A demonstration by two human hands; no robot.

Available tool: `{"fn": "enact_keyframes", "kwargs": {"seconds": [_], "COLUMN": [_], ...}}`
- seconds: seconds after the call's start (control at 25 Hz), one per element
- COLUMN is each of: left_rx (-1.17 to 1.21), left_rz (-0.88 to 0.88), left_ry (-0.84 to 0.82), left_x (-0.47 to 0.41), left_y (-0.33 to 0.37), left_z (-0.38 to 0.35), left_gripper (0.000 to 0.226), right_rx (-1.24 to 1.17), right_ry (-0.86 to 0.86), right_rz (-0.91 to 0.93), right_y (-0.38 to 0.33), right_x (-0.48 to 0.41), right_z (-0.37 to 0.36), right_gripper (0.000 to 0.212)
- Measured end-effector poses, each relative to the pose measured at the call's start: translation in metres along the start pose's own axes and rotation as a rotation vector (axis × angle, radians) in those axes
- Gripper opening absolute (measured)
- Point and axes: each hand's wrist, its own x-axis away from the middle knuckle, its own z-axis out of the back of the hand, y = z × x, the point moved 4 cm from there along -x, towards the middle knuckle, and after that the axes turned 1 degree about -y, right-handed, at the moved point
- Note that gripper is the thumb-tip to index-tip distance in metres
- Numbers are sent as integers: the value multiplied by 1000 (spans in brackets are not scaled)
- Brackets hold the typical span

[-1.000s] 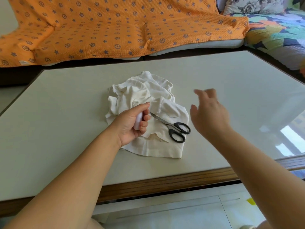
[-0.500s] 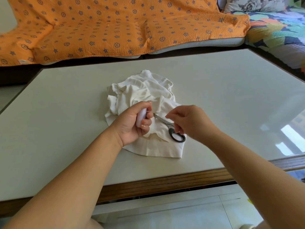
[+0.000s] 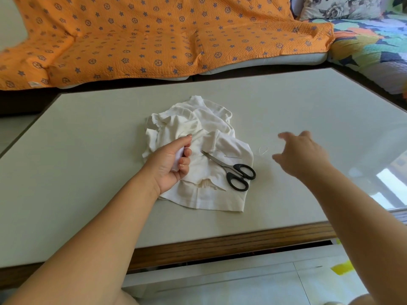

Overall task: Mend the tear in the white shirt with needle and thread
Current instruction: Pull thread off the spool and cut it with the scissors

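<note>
Left hand [image 3: 169, 166] curled round white spool [image 3: 178, 157], resting on shirt [image 3: 198, 128]. Right hand [image 3: 301, 155] blurred, fingers spread, holding nothing. Scissors [image 3: 233, 170] on shirt.

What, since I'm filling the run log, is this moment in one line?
left hand: grips white spool over white shirt | right hand: open, above table | scissors, needle: lying on shirt

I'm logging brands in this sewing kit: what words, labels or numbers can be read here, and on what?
No text can be read.
White tag on the orange blanket: too small to read.
Scissors: no marking visible.
White spool in the left hand: no label visible.
The blanket's stars and wheels are pattern, not text.
</note>
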Motion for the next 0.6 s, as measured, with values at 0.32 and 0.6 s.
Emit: {"fn": "enact_keyframes", "kwargs": {"seconds": [0.32,0.6], "left_rx": [-126,0], "left_rz": [19,-6], "left_ry": [-259,-112], "left_x": [17,3], "left_y": [-12,-6], "left_z": [-43,-20], "left_gripper": [22,20], "right_rx": [-897,-641], "right_ry": [-549,-331], "right_rz": [396,285], "right_y": [-89,-64], "right_x": [70,41], "right_z": [-23,-13], "right_gripper": [49,22]}}
